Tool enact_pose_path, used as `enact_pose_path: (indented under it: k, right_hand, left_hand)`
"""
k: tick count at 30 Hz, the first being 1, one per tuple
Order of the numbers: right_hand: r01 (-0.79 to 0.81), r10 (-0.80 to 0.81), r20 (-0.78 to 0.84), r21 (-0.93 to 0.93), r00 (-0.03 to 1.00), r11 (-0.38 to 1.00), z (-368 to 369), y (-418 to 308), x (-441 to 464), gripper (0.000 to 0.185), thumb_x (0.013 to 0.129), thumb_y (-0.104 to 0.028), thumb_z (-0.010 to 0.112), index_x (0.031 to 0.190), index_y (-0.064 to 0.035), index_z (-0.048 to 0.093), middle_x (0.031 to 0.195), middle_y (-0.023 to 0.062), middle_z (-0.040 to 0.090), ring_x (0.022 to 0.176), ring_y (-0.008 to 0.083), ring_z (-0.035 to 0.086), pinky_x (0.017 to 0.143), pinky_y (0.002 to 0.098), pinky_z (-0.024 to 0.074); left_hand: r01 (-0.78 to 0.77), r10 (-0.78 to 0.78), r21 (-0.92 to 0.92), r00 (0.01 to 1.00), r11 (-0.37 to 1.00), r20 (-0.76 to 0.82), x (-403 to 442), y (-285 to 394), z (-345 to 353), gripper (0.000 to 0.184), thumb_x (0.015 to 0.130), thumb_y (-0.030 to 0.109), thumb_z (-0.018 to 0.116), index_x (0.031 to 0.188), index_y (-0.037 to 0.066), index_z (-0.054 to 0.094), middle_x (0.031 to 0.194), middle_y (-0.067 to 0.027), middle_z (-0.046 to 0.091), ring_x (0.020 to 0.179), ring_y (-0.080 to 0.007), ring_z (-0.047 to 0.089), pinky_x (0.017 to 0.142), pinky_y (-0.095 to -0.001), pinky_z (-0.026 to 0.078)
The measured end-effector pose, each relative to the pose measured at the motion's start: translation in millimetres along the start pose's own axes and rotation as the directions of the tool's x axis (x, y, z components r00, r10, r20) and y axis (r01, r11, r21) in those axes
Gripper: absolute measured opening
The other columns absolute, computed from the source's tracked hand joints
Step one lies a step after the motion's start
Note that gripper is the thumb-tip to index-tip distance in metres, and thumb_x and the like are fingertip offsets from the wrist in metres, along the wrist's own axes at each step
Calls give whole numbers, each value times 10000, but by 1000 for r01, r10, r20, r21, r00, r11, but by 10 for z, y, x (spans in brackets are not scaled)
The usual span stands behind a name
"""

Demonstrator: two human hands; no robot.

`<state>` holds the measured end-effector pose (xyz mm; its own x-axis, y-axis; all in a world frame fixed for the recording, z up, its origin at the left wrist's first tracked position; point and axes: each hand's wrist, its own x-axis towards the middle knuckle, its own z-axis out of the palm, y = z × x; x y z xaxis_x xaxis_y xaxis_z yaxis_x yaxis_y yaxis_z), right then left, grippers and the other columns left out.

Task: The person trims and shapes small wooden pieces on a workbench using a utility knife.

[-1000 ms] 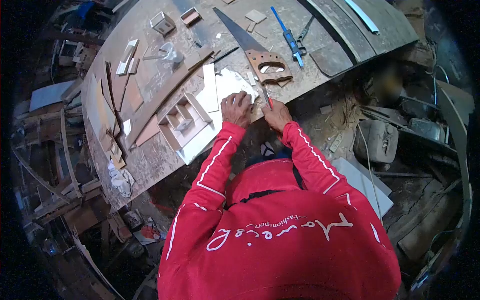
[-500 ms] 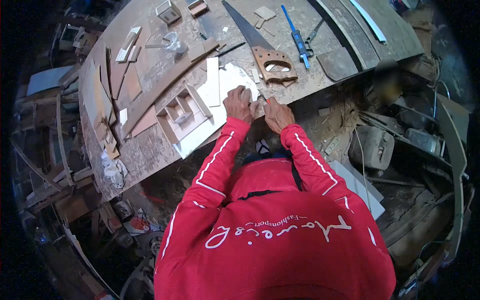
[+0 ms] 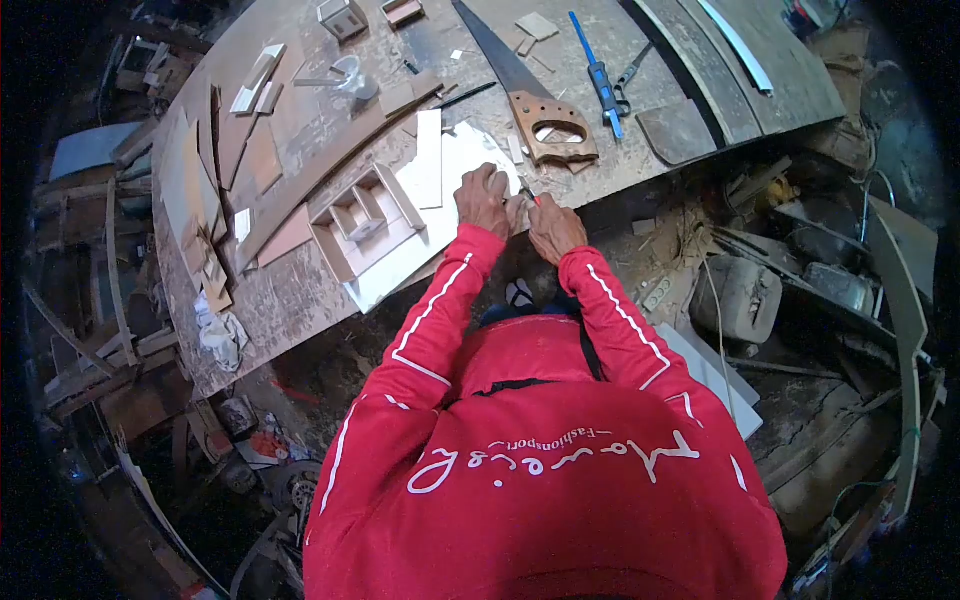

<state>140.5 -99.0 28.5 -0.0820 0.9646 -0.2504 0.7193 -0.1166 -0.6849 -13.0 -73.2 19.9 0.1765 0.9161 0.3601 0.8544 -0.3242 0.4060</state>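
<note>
My left hand (image 3: 484, 203) rests with curled fingers on a white sheet (image 3: 478, 150) at the table's near edge. Whatever lies under its fingertips is hidden. Close beside it, my right hand (image 3: 556, 230) is closed around a small red-handled tool (image 3: 537, 200), whose dark tip points toward the left hand; its exact kind is too small to tell. A pale narrow strip (image 3: 429, 160) lies on the sheet left of my hands. Farther left, a small open wooden box with dividers (image 3: 365, 222) sits partly on the sheet.
On the worktable (image 3: 300, 310) a handsaw (image 3: 545, 125) lies beyond my hands, with a blue bar-like tool (image 3: 602, 85) to its right. A long wooden board (image 3: 330, 175), a plastic cup (image 3: 355, 80) and a crumpled cloth (image 3: 222, 340) are leftward. Scrap and a jerrycan (image 3: 748, 295) clutter the floor.
The view has shifted slightly. Both hands stay close together at the sheet's edge, the right still gripping the red-handled tool. Nothing on the table has visibly moved.
</note>
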Motion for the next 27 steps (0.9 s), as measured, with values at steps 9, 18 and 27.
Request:
enact_pose_path:
  k: [9, 18, 27]
  right_hand:
    - [-19, 19, -50, -13, 999, 1000, 23, -53, -24, 320, 944, -339, 494, 1011, -29, 532, 795, 327, 623, 807, 517, 619, 710, 546, 468]
    - [38, -41, -71, -34, 997, 999, 107, 81, 31, 314, 934, -307, 503, 976, 3, 534, 778, 316, 626, 791, 503, 625, 697, 541, 476]
    - [24, -32, -68, -112, 997, 993, 94, 27, 55, 286, 944, -309, 516, 1008, -30, 531, 723, 299, 625, 723, 476, 640, 658, 531, 507]
  left_hand:
    - [18, -18, -8, 1000, 1000, -8, -19, -18, 57, 405, 677, 191, 779, 1024, 67, 611, 1207, -125, 547, 1102, -343, 507, 851, -481, 432]
    - [27, -27, -14, 1000, 1000, 12, -5, 4, 12, 392, 714, 205, 768, 1047, 59, 622, 1181, -168, 570, 1066, -365, 536, 846, -475, 464]
    - [142, -169, -178, 975, 974, -147, 20, -41, 186, 285, 722, 198, 741, 966, 68, 672, 1108, -149, 579, 1031, -359, 529, 846, -488, 447]
